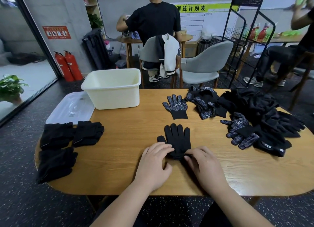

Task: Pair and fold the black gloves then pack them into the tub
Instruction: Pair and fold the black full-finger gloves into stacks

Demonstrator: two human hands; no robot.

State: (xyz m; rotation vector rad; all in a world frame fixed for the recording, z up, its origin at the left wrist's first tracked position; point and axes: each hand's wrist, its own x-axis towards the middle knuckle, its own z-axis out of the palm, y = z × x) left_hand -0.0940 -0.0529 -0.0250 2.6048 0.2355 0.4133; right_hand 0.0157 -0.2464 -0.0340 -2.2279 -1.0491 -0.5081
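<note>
Black knit glove (177, 138) lies flat on the near middle of the wooden table (127, 167), fingers pointing far, cuff toward the person. The right hand (203, 164) pinches the cuff between thumb and forefinger. The left hand (155, 165) rests bent fingertips on the cuff's left corner; whether it grips I cannot tell.

To fold well, square the cuff first, keep both corners level, then bring it over the fingers in one even fold.

A dotted glove (175, 106) lies farther off, a loose pile (254, 113) to the right, folded pairs (64, 141) to the left. The cream tub (115, 97) stands far left. No glove shows inside, though its near wall hides the floor.
</note>
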